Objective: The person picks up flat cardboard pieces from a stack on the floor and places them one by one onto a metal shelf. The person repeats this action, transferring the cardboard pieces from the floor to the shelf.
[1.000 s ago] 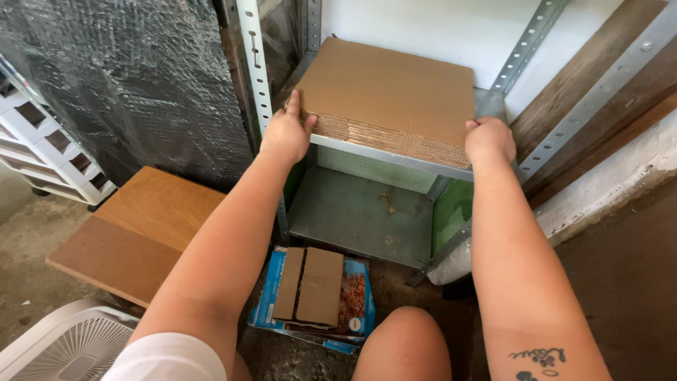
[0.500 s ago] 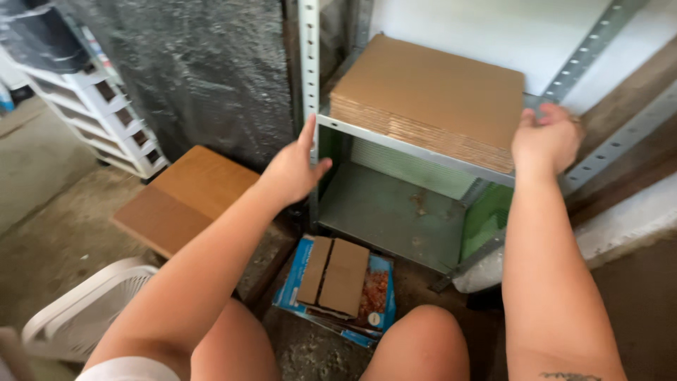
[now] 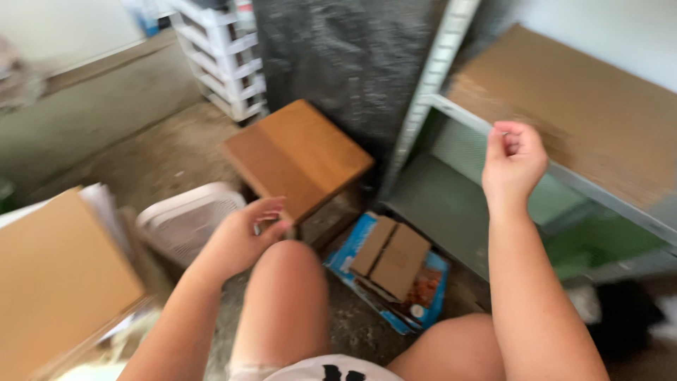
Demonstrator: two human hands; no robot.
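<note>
Bare concrete floor [image 3: 162, 159], dusty. On it: brown wooden board [image 3: 296, 155], white fan [image 3: 187, 219], blue flattened box [image 3: 391, 271] with cardboard flaps, white plastic crate rack [image 3: 222, 60] at back. Metal shelf unit [image 3: 451, 120] at right: brown fibreboard panel [image 3: 592, 106] lies on upper frame, green shelf [image 3: 451, 204] below

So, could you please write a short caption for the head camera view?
Seated person's right hand raised beside a brown shelf board; left hand near the knee, above a white fan.

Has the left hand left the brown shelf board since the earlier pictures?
Yes. The left hand has dropped away from the brown shelf board, down to beside the knee.
</note>
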